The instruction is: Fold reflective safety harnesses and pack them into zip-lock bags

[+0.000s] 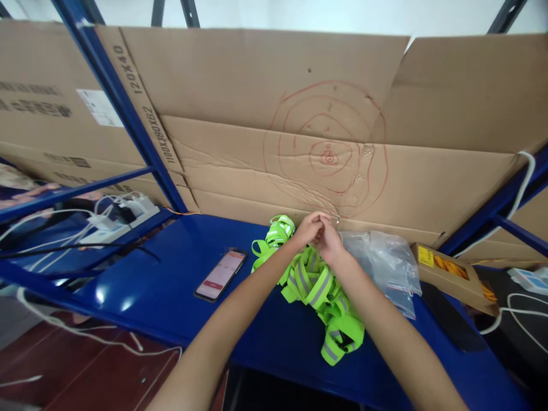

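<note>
My left hand (309, 229) and my right hand (329, 242) meet over the back of a tangled pile of neon-green reflective straps (309, 278). Both have curled fingers that press together at the tips. Whatever lies between them, if anything, is hidden. The straps carry grey reflective stripes and spread forward between my forearms toward the shelf's front edge. At the pile's back left sits a rolled bundle of the same green strap (280, 229). Clear plastic bags (379, 262) lie just right of my right hand.
A lit phone (221, 275) rests left of the straps on the blue shelf (166, 268). On the right are a black flat object (451, 317) and an open cardboard box (456, 277). Cardboard with red circles (329, 157) stands behind. A power strip (124, 220) with cables is at left.
</note>
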### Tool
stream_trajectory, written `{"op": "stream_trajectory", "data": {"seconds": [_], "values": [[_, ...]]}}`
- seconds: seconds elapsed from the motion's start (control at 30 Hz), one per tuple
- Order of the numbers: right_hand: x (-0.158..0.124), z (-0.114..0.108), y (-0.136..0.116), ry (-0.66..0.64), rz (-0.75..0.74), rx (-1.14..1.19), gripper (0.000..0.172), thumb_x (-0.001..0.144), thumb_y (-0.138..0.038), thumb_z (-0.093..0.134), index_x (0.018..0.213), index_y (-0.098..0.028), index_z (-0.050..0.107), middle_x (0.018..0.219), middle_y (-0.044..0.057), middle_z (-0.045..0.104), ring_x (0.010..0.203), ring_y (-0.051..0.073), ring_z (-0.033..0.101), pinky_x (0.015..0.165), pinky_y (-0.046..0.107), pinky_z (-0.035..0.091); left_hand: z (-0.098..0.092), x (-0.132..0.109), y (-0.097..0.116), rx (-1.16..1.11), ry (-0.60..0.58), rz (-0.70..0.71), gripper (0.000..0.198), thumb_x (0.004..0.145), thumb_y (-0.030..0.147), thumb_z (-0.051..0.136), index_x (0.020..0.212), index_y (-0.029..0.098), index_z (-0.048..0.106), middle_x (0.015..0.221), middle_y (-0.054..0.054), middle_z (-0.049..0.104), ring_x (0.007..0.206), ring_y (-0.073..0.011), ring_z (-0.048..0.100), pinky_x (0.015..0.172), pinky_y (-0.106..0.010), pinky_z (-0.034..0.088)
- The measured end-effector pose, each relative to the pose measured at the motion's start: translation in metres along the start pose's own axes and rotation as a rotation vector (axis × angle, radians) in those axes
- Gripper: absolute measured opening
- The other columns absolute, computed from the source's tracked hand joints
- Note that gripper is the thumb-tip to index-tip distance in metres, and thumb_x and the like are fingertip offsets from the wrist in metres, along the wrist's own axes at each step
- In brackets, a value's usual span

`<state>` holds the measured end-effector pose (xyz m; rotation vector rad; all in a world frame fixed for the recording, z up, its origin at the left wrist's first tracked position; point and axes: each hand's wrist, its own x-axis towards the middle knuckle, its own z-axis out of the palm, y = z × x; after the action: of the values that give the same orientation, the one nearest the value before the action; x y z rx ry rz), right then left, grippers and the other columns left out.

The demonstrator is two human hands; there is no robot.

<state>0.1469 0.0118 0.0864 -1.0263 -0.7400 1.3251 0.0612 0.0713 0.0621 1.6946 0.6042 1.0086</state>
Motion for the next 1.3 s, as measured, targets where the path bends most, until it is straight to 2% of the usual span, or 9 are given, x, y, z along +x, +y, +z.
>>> {"op": "stream_trajectory", "data": {"seconds": [0.13,0.2,0.3,0.4,0.67,0.83,1.03,1.17,1.3], "values": [[-0.069,-0.057,0.013,-0.054,-0.031,-0.19,0.018,0.101,-0.032,0.063,0.098,-0.02,0.076,0.099,0.005,0.076,0.099,0.021,0.071,0.094,0.033,0.056,0.003,-0.078,0.025,0.108,-0.113,0.155,0.03,0.098,0.035,0.063,0.125,0.022,0.069,0.124,-0.009,0.07,0.121,-0.0266,0.064,0.113,-0.04,0.047],[-0.103,-0.095,0.021,-0.145,-0.431,-0.663,0.016,0.101,-0.031,0.062,0.101,-0.025,0.077,0.102,0.003,0.077,0.098,0.022,0.07,0.092,0.035,0.054,0.01,-0.117,0.026,0.439,-0.237,0.415,0.042,0.101,0.039,0.059,0.139,0.02,0.062,0.136,-0.014,0.065,0.13,-0.0284,0.059,0.117,-0.043,0.043],[-0.132,-0.14,0.037,-0.296,-0.944,-1.094,0.023,0.097,-0.016,0.062,0.116,-0.024,0.073,0.112,0.006,0.077,0.107,0.025,0.07,0.096,0.04,0.05,0.018,-0.157,0.011,0.827,-0.37,0.685,0.052,0.102,0.048,0.058,0.147,0.023,0.058,0.148,-0.017,0.06,0.14,-0.0313,0.054,0.126,-0.049,0.033],[-0.134,-0.16,0.054,-0.389,-1.115,-1.282,0.029,0.094,-0.013,0.063,0.121,-0.022,0.069,0.113,0.008,0.076,0.107,0.026,0.071,0.096,0.041,0.05,0.021,-0.172,-0.012,0.976,-0.48,0.801,0.049,0.1,0.055,0.057,0.14,0.027,0.065,0.152,-0.014,0.059,0.145,-0.0302,0.051,0.13,-0.05,0.029],[-0.127,-0.167,0.064,-0.356,-0.837,-1.313,0.035,0.1,-0.017,0.057,0.133,-0.025,0.062,0.122,0.009,0.073,0.118,0.026,0.067,0.102,0.043,0.047,0.015,-0.176,-0.04,0.958,-0.349,0.614,0.055,0.098,0.064,0.059,0.134,0.023,0.067,0.149,-0.011,0.061,0.129,-0.0288,0.061,0.122,-0.045,0.04],[-0.13,-0.175,0.064,-0.392,-0.72,-1.426,0.049,0.102,-0.033,0.057,0.149,-0.021,0.051,0.145,0.013,0.063,0.137,0.031,0.058,0.111,0.048,0.045,0.006,-0.169,-0.031,0.972,-0.254,0.422,0.039,0.101,0.041,0.063,0.136,0.023,0.062,0.15,-0.017,0.055,0.13,-0.0307,0.061,0.114,-0.047,0.05],[-0.122,-0.161,0.065,-0.471,-0.671,-1.649,0.073,0.1,-0.048,0.06,0.16,-0.014,0.037,0.156,0.022,0.053,0.144,0.04,0.052,0.106,0.055,0.053,-0.009,-0.147,-0.027,0.941,-0.184,0.309,0.057,0.096,0.018,0.058,0.152,0.02,0.045,0.159,-0.024,0.04,0.142,-0.0364,0.051,0.102,-0.049,0.059],[-0.11,-0.148,0.063,-0.442,-0.724,-1.615,0.069,0.097,-0.048,0.066,0.154,-0.016,0.046,0.147,0.02,0.061,0.137,0.04,0.057,0.11,0.061,0.05,-0.012,-0.134,-0.035,0.948,-0.125,0.383,0.054,0.092,0.009,0.055,0.145,0.018,0.051,0.154,-0.022,0.046,0.143,-0.034,0.05,0.109,-0.051,0.054],[-0.103,-0.153,0.063,-0.348,-0.769,-1.474,0.055,0.095,-0.036,0.068,0.146,-0.018,0.054,0.132,0.016,0.07,0.125,0.035,0.065,0.108,0.055,0.052,-0.013,-0.136,-0.041,0.982,-0.019,0.52,0.054,0.087,0.002,0.056,0.136,0.024,0.061,0.148,-0.016,0.051,0.136,-0.0283,0.055,0.112,-0.048,0.048]]}}
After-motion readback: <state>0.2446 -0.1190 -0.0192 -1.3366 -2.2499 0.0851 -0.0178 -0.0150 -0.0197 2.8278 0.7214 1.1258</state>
